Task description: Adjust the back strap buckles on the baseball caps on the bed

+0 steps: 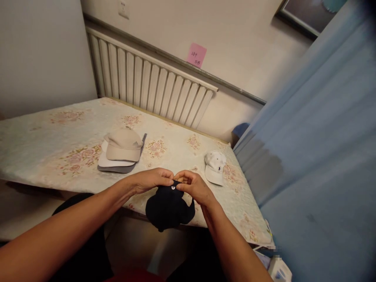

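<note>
A black baseball cap (167, 207) hangs from both my hands at the table's front edge, its crown toward me. My left hand (155, 179) pinches the cap's upper edge on the left of a small metal piece, perhaps a strap buckle. On the right of that piece, my right hand (192, 186) pinches the same edge with thumb and fingers. Behind my left hand lies a stack of caps, a beige cap (123, 145) on top, a white one under it and a grey one (117, 169) lowest. A white cap (215, 167) with a small dark logo sits alone beyond my right hand.
A floral cloth (173, 145) covers the table. Behind it are a white radiator (147, 78) and a wall with a pink note (196, 55). A blue curtain (317, 129) hangs along the right side. A white box (280, 269) stands at the lower right.
</note>
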A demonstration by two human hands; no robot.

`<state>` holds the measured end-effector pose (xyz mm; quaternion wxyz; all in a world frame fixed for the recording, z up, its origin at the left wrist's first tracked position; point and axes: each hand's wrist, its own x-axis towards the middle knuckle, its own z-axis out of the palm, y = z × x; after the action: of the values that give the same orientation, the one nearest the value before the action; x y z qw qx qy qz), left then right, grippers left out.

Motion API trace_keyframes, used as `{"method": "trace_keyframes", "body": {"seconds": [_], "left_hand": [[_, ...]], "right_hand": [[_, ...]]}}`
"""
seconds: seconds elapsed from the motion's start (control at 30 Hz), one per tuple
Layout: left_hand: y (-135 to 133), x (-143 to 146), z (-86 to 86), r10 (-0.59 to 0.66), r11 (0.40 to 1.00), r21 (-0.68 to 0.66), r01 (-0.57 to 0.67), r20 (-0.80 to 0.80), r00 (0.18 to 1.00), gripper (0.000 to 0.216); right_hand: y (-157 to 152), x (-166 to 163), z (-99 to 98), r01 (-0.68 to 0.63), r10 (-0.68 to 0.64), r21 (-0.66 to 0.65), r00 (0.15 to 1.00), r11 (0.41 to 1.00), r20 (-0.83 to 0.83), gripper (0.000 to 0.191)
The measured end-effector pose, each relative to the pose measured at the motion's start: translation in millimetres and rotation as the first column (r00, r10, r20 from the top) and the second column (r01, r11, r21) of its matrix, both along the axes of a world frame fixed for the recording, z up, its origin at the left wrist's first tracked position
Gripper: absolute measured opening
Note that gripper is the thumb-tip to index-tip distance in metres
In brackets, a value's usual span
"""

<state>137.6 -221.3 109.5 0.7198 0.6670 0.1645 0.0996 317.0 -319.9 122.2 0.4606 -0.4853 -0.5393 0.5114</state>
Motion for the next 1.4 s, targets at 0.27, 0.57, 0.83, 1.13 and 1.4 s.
{"method": "trace_keyframes", "body": {"seconds": [0.27, 0.57, 0.83, 1.13, 1.4], "left_hand": [[2, -4, -8.2, -0.060, 0.976, -0.200, 0.082, 0.113, 0.992, 0.023], [-3, 0, -6.9, 0.007, 0.982, -0.189, 0.010, 0.093, 0.996, 0.019], [-7, 0, -7.4, 0.033, 0.973, -0.229, -0.010, 0.093, 0.995, 0.019], [-7, 1, -0.8, 0.097, 0.991, -0.099, -0.090, 0.073, 0.993, 0.018], [12, 24, 32.0, 0.007, 0.979, 0.204, -0.012, 0.027, 1.000, 0.019]], "right_hand": [[-1, 2, 0.9, -0.032, 0.032, 0.009, 0.997, 0.999, -0.073, 0.025], [0, 0, 6.6, 0.012, -0.013, -0.033, 1.000, 0.999, -0.029, 0.014], [-1, 2, 3.3, 0.064, -0.064, 0.003, 0.998, 0.998, -0.013, 0.014], [1, 5, -3.0, 0.065, -0.068, -0.055, 0.995, 0.996, -0.066, 0.024], [2, -3, -4.5, -0.090, 0.046, -0.159, 0.964, 0.983, -0.260, 0.032]]}}
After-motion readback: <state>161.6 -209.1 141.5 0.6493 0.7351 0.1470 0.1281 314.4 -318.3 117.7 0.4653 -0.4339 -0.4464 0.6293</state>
